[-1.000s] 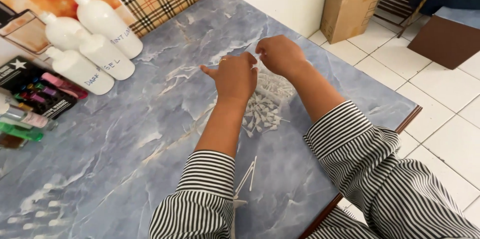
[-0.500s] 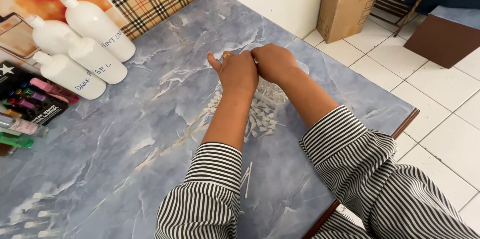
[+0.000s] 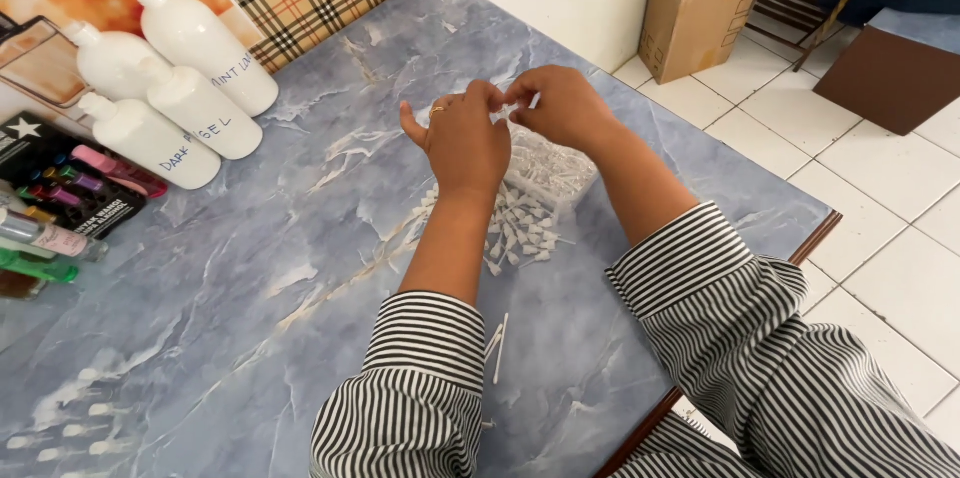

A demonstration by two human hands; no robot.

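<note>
Clear bag [image 3: 545,173] – small white pieces [image 3: 520,228] inside

We see a person's two bare hands and forearms from above. The left hand [image 3: 462,143] wears a thin ring on one of its fingers [image 3: 436,111]; the right hand [image 3: 562,106] shows no jewellery that we can make out. Both arms wear a loose shirt of narrow black and white stripes, the left striped sleeve [image 3: 420,378] pushed up and ending in a banded cuff below the elbow, the right striped sleeve [image 3: 740,318] bunched in soft folds at about the same height. The stripes run across each sleeve and bend with the creases in the cloth.
</note>
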